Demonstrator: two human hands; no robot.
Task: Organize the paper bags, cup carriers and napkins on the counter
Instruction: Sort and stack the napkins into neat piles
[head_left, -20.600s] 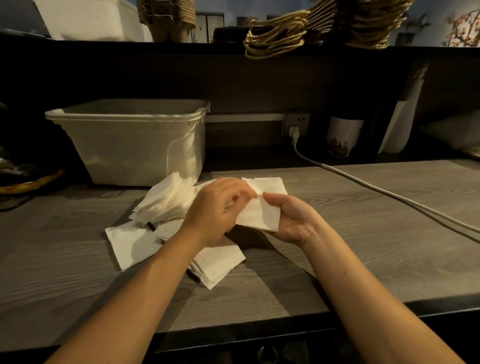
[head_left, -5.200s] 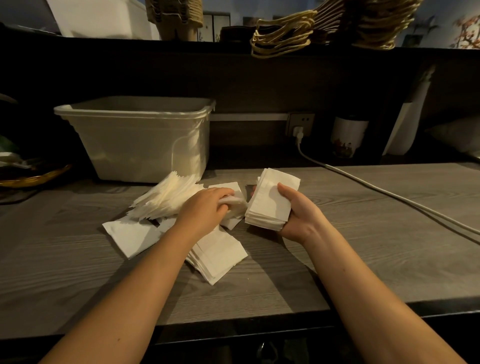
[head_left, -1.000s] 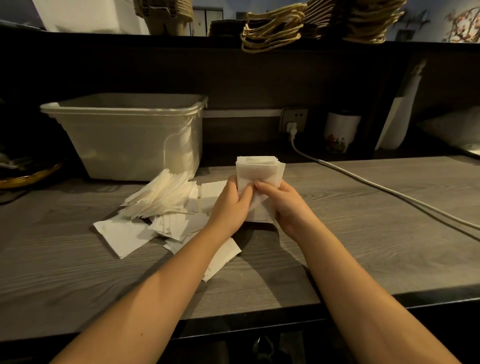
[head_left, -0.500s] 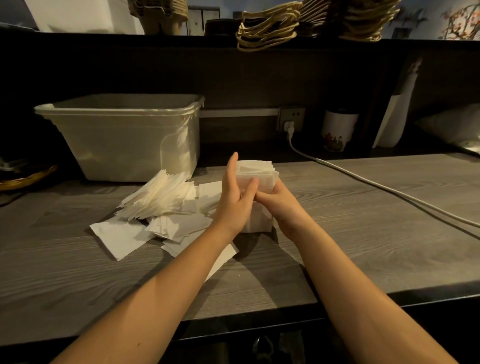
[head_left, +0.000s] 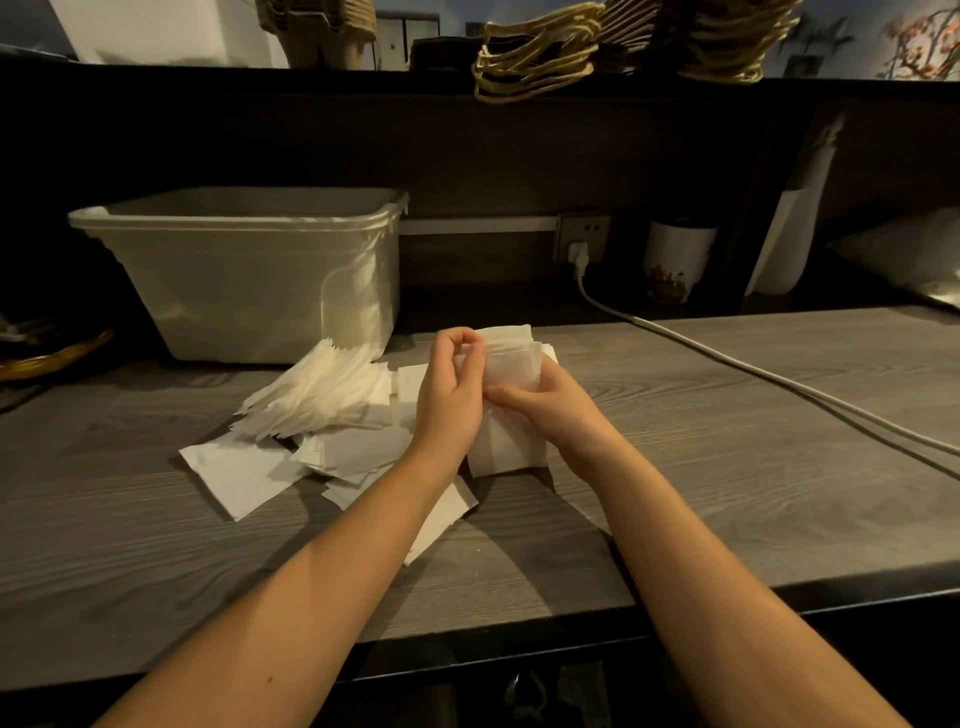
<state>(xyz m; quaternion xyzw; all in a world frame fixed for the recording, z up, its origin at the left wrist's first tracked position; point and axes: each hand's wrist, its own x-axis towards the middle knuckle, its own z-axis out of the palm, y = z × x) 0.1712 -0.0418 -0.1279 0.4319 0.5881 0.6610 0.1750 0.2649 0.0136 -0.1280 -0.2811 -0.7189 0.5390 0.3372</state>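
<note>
Standing on its lower edge on the counter (head_left: 727, 493), the stack (head_left: 506, 452) of napkins is upright with its broad face toward the person, held between both hands. The left hand (head_left: 452, 395) pinches its upper left corner with curled fingers. The right hand (head_left: 550, 410) wraps its right side, thumb across the near face. The step looks like squaring the stack. What the next move turns on is the loose pile (head_left: 322, 395), which lies fanned and scattered just left of the stack, touching the left wrist's side. The left hand is clearly nearer to it, so it would likely fetch more while the right holds the stack. The tub (head_left: 249, 270) sits behind the pile against the back wall, rim up, a short reach beyond. To the right the counter is bare wood as far as the cable (head_left: 779, 384), which runs diagonally from the socket. A few sheets lie near the front edge and could slide off.
</note>
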